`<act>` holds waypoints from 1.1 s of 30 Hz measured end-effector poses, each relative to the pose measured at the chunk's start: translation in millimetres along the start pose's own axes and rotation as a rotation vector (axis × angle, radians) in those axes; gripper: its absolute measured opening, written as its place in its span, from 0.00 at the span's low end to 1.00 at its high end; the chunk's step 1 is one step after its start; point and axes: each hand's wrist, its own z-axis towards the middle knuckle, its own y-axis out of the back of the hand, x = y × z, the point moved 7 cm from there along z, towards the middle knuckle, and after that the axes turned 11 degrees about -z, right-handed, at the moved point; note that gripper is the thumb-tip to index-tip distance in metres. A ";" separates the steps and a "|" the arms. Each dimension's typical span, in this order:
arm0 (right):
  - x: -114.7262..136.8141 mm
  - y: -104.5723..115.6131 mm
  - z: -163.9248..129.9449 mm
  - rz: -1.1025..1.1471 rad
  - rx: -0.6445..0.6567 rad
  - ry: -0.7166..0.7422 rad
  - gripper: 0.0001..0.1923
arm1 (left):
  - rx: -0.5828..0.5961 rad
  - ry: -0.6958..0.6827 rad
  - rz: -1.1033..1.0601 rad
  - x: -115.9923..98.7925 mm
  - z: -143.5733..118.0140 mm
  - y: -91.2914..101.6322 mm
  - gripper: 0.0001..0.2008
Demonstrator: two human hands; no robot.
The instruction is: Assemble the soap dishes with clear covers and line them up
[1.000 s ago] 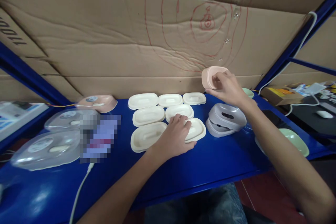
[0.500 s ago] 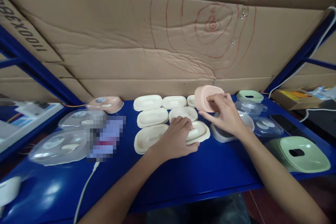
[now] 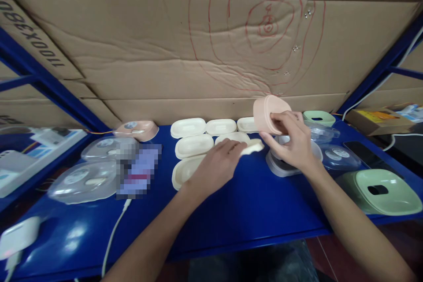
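My left hand [image 3: 220,165] is closed on a shallow cream oval dish [image 3: 254,146], lifted and tilted nearly edge-on. Most of that dish is hidden behind my fingers. My right hand [image 3: 292,139] grips a pink rounded container [image 3: 269,114] from its near right side, held up off the blue surface. Below and behind the right hand sits a whitish see-through container [image 3: 277,169], partly covered by the hand. Several more cream oval dishes [image 3: 194,146] lie in rows left of and beyond my left hand.
To the left are clear plastic covers [image 3: 82,180], another pink container [image 3: 137,130], a blurred-out phone-like item [image 3: 140,169] on a white cable and a white case [image 3: 20,235]. Green containers [image 3: 390,191], clear lids [image 3: 340,157] and a dark phone [image 3: 365,156] lie right. Cardboard [image 3: 148,53] walls the back.
My left hand has raised the cream dish from the surface and tipped it on edge. With the pink container, my right hand has moved slightly up and right.
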 end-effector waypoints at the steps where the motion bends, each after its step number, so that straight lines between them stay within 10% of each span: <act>1: 0.4 3.9 -0.4 -0.008 -0.014 -0.024 0.19 | -0.110 0.029 -0.042 6.6 0.4 14.2 0.17; 5: 16.9 4.3 -3.5 -0.008 0.026 0.023 0.19 | -0.598 0.270 -0.205 43.1 -10.9 66.3 0.13; 8: 51.1 -14.6 -12.2 0.068 0.160 0.289 0.19 | -0.737 0.394 -0.372 59.3 -18.5 76.1 0.14; 12: 90.8 -49.9 -35.7 0.135 0.377 0.571 0.20 | -0.528 0.235 -0.441 44.4 -7.0 57.5 0.16; 19: 100.0 -78.0 -55.9 0.098 0.531 0.564 0.16 | -0.050 0.045 -0.204 25.8 -0.5 3.7 0.22; 27: 82.2 -55.0 -42.0 0.160 0.513 0.462 0.19 | -0.295 0.093 -0.153 35.2 -5.3 30.6 0.20; 33: 66.2 -67.1 -40.6 0.128 0.560 0.405 0.51 | -0.434 0.166 -0.184 43.5 -5.1 43.1 0.20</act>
